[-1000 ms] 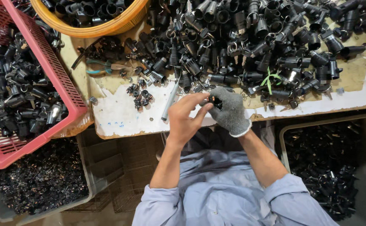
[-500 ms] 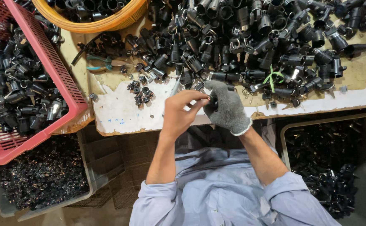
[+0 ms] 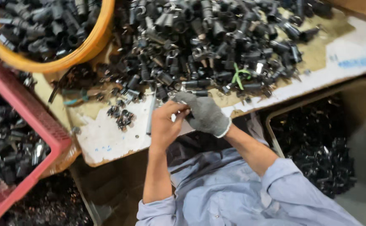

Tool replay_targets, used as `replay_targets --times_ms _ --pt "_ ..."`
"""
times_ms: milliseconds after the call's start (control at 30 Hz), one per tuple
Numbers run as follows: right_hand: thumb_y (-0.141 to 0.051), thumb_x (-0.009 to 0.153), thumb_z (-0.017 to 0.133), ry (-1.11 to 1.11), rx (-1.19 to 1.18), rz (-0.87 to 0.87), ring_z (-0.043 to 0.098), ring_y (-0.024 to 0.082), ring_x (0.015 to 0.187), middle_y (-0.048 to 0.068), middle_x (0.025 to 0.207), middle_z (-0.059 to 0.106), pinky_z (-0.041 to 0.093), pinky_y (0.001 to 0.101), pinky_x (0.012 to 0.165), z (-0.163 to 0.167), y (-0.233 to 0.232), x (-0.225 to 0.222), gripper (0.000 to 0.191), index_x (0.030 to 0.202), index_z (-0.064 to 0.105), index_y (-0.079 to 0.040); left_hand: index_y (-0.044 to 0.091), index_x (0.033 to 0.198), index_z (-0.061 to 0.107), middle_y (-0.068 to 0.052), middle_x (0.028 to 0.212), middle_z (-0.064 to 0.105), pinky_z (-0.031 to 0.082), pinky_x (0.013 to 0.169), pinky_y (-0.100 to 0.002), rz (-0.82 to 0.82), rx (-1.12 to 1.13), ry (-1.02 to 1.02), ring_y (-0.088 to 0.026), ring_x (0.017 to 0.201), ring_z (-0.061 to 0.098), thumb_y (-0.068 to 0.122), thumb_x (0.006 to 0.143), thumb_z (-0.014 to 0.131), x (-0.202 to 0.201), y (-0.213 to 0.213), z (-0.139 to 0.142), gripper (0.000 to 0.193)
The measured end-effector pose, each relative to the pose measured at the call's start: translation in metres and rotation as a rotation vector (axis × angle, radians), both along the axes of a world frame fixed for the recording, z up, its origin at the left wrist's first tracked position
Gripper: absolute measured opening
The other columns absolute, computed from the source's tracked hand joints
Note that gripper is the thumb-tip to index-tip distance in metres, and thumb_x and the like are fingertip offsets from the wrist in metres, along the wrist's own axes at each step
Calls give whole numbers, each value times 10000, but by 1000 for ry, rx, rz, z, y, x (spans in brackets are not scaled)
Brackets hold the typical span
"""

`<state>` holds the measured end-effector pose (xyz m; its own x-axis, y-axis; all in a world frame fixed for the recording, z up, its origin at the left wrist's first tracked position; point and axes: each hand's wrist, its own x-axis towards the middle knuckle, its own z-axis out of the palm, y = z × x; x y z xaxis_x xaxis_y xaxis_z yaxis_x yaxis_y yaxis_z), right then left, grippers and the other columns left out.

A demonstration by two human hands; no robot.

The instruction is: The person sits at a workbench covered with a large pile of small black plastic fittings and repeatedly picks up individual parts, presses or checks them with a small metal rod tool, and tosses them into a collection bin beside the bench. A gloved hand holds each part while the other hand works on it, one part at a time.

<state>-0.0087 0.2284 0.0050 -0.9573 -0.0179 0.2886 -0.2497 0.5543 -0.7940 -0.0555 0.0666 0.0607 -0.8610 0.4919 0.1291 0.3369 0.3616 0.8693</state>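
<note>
Head view, present moment.

- Left hand point(image 3: 165, 125): bare, fingers curled in, pinching a small part point(image 3: 182, 114) at the fingertips. The part is mostly hidden between your two hands, so its shape cannot be told.
- Right hand point(image 3: 204, 115): in a grey knit glove, clenched around the same part from the other side, touching your left fingertips just above the desk point(image 3: 103, 142) edge.
- Step in hand, as judged: you are fitting or working one small black piece held between both hands.
- Next move, as judged: it calls for a steady pinch on the left and a small twist or push on the right, kept over the desk so a slip lands there.
- Nearby: pile point(image 3: 208, 46) of black parts just beyond your hands; a small cluster point(image 3: 122, 117) left of them; a thin rod point(image 3: 150, 117) beside your left hand; yellow tub point(image 3: 95, 42) and red basket point(image 3: 28, 121) at left; bin point(image 3: 317, 155) at right, below the desk.

Against the frame half a second ago: your hands remain together in the same pinch; the view has swung, so the pile and tub sit lower in frame.
</note>
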Motion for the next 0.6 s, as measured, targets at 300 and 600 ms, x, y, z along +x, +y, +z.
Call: replay_targets --times_ms 300,600 --pt "-126 848 789 308 -136 -53 693 344 861 172 1074 704 548 405 740 17 10 9 567 1347 531 -51 19 997 753 -96 934 746 508 628 -298 344 129 277 -238 773 690 -16 878 768 35 -14 -16 124" --pt "6 884 596 322 -235 7 633 347 714 127 803 601 499 444 663 -11 18 13 150 1018 589 -61 -17 1330 663 -259 1400 552 411 1091 -520 863 -336 598 -443 1292 493 177 920 802 8 -76 -58 475"
